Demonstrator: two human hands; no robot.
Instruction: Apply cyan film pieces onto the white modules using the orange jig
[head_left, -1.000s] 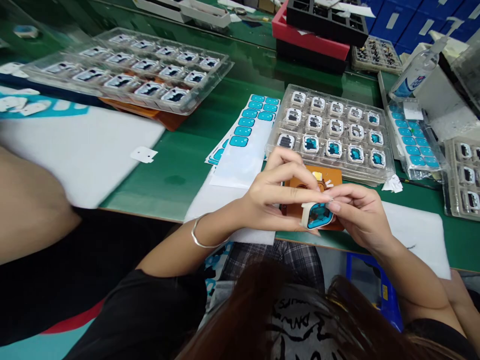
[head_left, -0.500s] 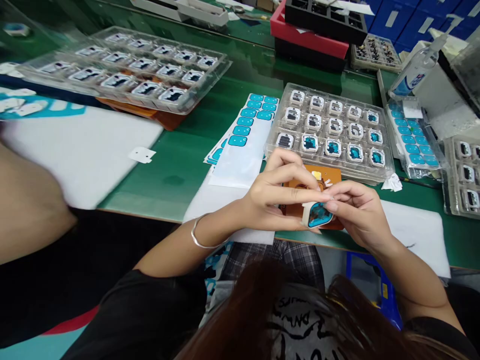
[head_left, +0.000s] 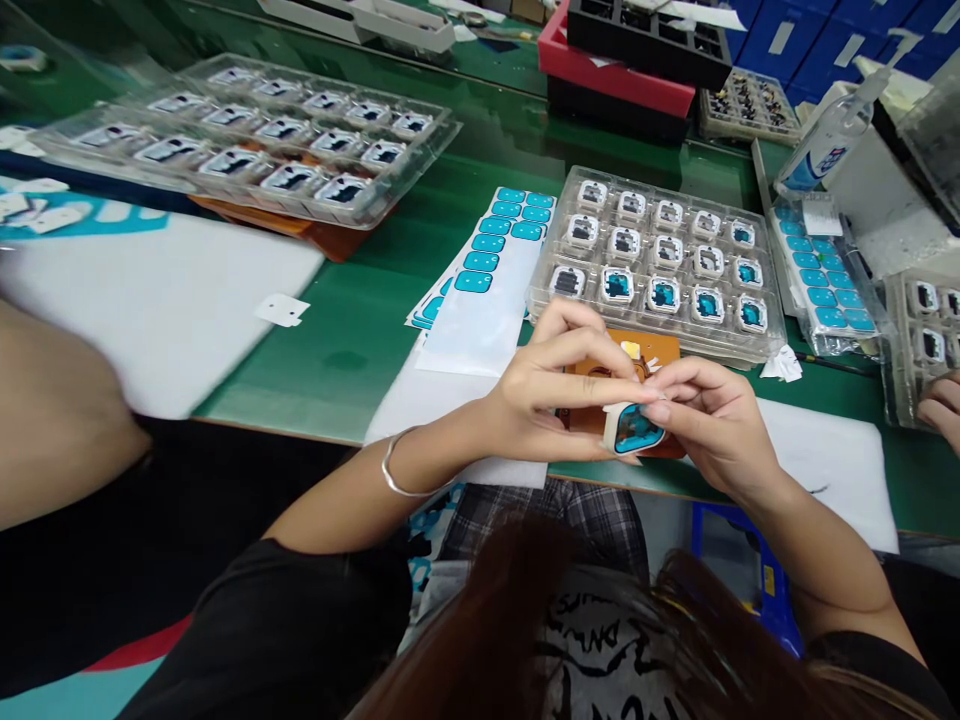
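Note:
My left hand [head_left: 551,375] is closed around a small white square watch case [head_left: 611,428], tilted so its face, covered by blue film [head_left: 637,432], shows. At the upper right corner of that face, my right hand [head_left: 709,420] pinches or presses with thumb and forefinger. What lies between those fingertips is hidden. Below and behind both hands is an orange block [head_left: 664,348] with a yellow patch. A clear tray [head_left: 551,250] of white watch cases stands just beyond; some of them show blue film in their openings. Sheets of blue stickers [head_left: 480,262] lie left of the tray.
Another clear tray [head_left: 405,180] of cases stands at the left, beside a white foam sheet [head_left: 225,300]. At right are bagged blue stickers [head_left: 817,275], a pump bottle [head_left: 829,145] and a co-worker's hand [head_left: 943,408]. Another person's arm [head_left: 60,410] fills the left edge.
A co-worker's hand has come in at the right edge, by the tray there. My hands stay nearly still, with the watch case's face turned slightly.

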